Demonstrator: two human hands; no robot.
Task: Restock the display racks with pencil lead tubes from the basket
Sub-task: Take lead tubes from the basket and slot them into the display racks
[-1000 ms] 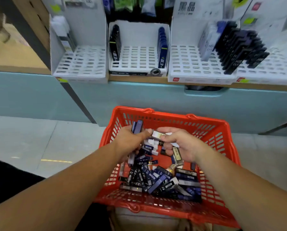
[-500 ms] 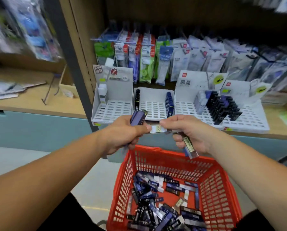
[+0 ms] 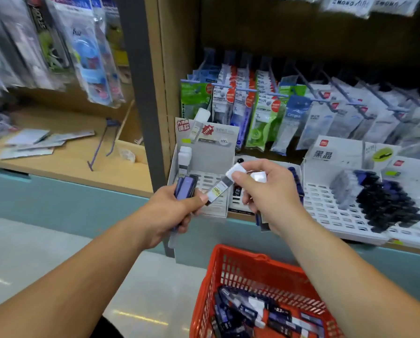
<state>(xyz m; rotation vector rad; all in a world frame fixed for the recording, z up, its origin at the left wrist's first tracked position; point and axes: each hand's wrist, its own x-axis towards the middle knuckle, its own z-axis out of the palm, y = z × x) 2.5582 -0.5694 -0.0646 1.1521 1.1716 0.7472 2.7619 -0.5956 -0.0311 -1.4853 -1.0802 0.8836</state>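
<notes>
- Shop shelving; slotted rack sparsely stocked.
- Left hand grasping purple lead tubes; right hand pinching white-capped tube, possibly more.
- Mid-transfer; next, seat tubes upright in slots.

The bare left forearm and right forearm reach forward and converge at chest height. The left grip curls around purple tubes, its thumb extended rightward. The right grip, knuckles up, pinches a white-capped tube under its thumb, with its other fingers curled over spare tubes.
</notes>
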